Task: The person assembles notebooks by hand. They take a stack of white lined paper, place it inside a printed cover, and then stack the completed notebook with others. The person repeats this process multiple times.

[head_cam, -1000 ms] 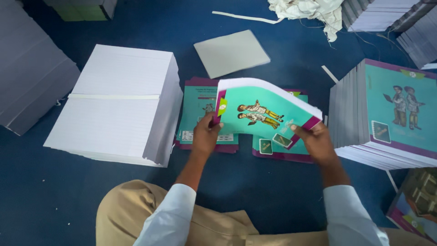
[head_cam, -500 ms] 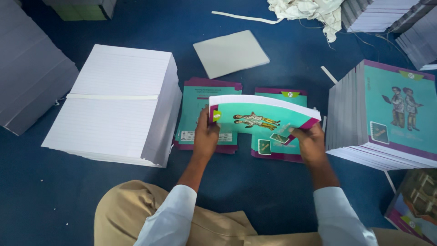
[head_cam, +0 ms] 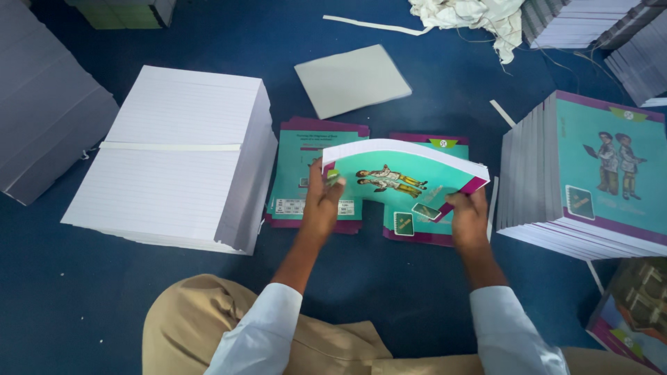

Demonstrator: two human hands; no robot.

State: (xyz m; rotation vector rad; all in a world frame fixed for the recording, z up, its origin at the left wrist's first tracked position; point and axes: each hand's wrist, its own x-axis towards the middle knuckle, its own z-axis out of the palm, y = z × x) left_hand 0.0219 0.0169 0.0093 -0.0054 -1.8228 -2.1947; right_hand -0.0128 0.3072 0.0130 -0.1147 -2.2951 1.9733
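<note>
Floor: blue carpet (head_cam: 417, 292), paper stack (head_cam: 174, 153) at left.
Left hand (head_cam: 323, 205): closed on notebook (head_cam: 406, 177).
Right hand (head_cam: 469, 219): gripping notebook's other edge.

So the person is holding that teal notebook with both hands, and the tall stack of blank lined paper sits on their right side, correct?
Not quite. Both hands, left hand and right hand, do hold the teal notebook, but the stack of lined paper sits on their left. On their right is a pile of finished notebooks. The head view shows this.
</note>
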